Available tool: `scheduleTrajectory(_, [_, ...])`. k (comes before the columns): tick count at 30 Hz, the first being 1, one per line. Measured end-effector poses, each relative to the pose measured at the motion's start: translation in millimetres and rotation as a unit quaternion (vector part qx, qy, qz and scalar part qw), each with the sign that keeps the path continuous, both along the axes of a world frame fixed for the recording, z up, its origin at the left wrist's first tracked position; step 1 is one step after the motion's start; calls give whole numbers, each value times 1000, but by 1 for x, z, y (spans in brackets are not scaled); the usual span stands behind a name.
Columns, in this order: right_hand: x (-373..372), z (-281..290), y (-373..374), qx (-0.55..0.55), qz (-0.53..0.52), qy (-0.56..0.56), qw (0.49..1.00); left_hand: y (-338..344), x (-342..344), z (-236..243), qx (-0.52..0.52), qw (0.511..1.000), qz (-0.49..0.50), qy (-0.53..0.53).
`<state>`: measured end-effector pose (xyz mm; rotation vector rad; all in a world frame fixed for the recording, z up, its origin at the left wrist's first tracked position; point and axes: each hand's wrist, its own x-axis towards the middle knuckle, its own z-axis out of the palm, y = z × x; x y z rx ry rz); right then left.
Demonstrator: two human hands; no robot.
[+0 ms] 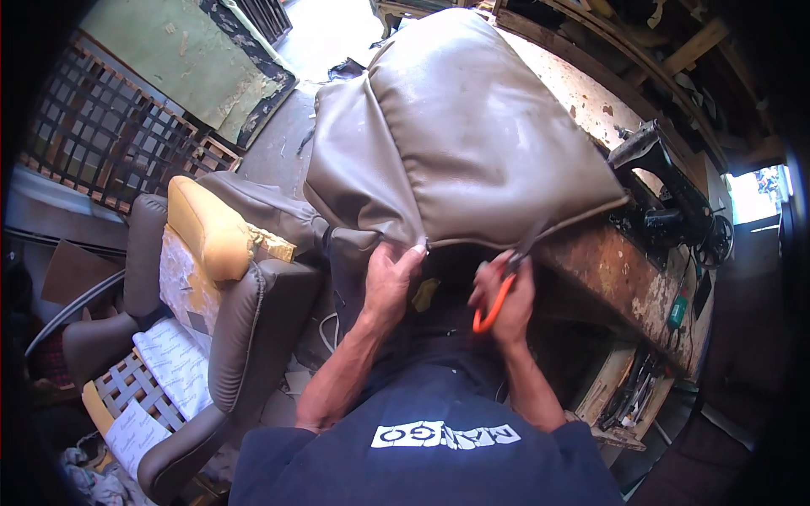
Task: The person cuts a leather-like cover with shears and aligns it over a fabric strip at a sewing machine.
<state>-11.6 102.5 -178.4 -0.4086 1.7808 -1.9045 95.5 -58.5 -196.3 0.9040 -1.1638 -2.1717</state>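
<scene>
At the left, a brown armchair [236,346] with bared yellow foam [207,223] is standing beside the person. Next, the left hand [390,282] is pressing thumb and fingers together, pinching the near edge of the big brown cushion [498,126] where a loose fold is meeting the fuller part. The cushion is lying on the far side of both hands, partly over the table [603,266], its near edge running from the left fingers toward the right and slightly far. Just near of that edge, the right hand [513,302] is curling its fingers round orange-handled scissors [503,298], their length slanting far and right; blur is hiding whether the blades are touching. The left hand is the nearer one, already gripping. Farther right, a black sewing machine [671,177] is standing
</scene>
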Motion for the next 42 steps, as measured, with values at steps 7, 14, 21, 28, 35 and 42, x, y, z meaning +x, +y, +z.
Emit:
scheduleTrajectory(7, [52, -5, 19, 110, 246, -157, 950, -4, 8, -8, 47, 999, -10, 17])
scheduleTrajectory(14, [41, -9, 3, 105, 258, -174, 944, -3, 8, -9, 36, 999, -4, 14])
scheduleTrajectory(21, [36, -4, -16, 87, 263, -175, 945, 1, 10, -14, 25, 1000, 2, 8])
scheduleTrajectory(28, [41, -7, -31, 37, 237, -179, 954, 1, 14, -12, 13, 1000, -3, -5])
scheduleTrajectory(35, [43, -21, -34, -20, 223, -212, 951, 5, 13, -6, 49, 999, 15, 8])
scheduleTrajectory(42, [41, -18, -35, -7, 235, -212, 949, 1, 20, -17, 27, 1000, -6, 5])
